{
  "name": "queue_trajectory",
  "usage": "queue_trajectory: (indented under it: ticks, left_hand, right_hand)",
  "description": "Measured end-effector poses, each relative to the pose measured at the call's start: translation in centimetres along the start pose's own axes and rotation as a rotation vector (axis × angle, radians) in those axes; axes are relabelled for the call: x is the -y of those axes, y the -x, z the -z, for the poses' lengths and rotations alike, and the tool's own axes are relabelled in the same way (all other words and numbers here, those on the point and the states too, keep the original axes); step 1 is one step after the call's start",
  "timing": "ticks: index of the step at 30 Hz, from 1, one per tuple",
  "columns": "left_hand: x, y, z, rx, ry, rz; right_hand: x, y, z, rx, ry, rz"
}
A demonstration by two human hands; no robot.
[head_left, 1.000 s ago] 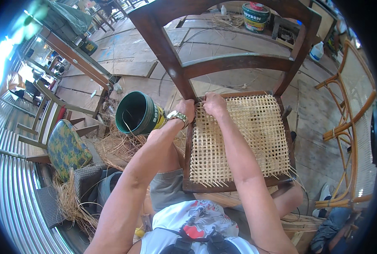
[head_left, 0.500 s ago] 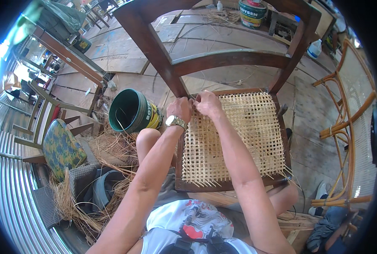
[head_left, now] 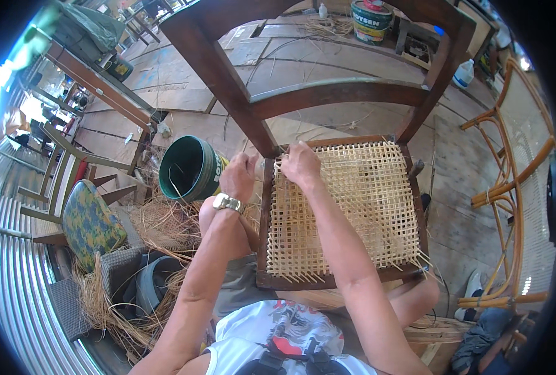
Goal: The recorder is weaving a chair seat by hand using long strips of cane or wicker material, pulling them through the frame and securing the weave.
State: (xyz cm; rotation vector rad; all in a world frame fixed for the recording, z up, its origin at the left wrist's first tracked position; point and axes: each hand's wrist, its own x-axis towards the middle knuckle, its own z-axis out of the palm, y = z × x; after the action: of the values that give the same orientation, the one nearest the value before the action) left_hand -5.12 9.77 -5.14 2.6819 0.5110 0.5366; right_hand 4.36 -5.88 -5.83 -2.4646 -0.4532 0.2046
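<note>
Nearest, bare knees under the front rail of a wooden chair, tipped toward the lap. Woven cane seat filling the frame, loose strand ends bristling past the front edge.

Compared with half a second back: both hands at the same back-left corner of the seat, hardly shifted; view a shade closer and lower, the green bucket sitting a little nearer the left wrist.

Left hand, wristwatch on it, curled shut just outside the left seat rail, beside the back leg; what the fingers pinch not visible. Right hand knuckles-up on the weave at the back-left corner, fingers bunched down onto the cane; a thin strand seems to run between the two hands, too fine to be sure.

Edges and room: left rail and back post hemming the hands tight on that side; bucket just beside the left hand. Most of the woven seat open to the right and toward the front. Heap of loose cane fibre and a patterned cushion on the floor at lower left. Rattan chair frame standing well apart on the right.

Farther: bare plank floor past the chair back, a paint can and a white jug at the far edge, wooden frames stacked at far left.
</note>
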Motion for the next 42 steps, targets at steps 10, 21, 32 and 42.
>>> queue_trajectory:
  ticks: [10, 21, 32, 42]
  left_hand:
    - [-3.0, 0.1, -3.5, 0.103, 0.095, 0.108]
    - [-3.9, 0.7, -3.3, 0.192, 0.077, 0.158]
    - [-4.3, 0.0, -4.8, 0.161, 0.081, 0.236]
    - [-5.0, 0.9, -3.5, 0.127, 0.16, 0.293]
  right_hand:
    - [-1.1, -2.9, 0.3, 0.162, 0.09, -0.003]
    - [0.1, -2.3, 1.2, 0.132, 0.084, 0.003]
    - [-1.7, -0.7, -2.4, -0.189, -0.305, 0.073]
    - [-0.2, -1.0, -0.5, -0.101, -0.094, 0.011]
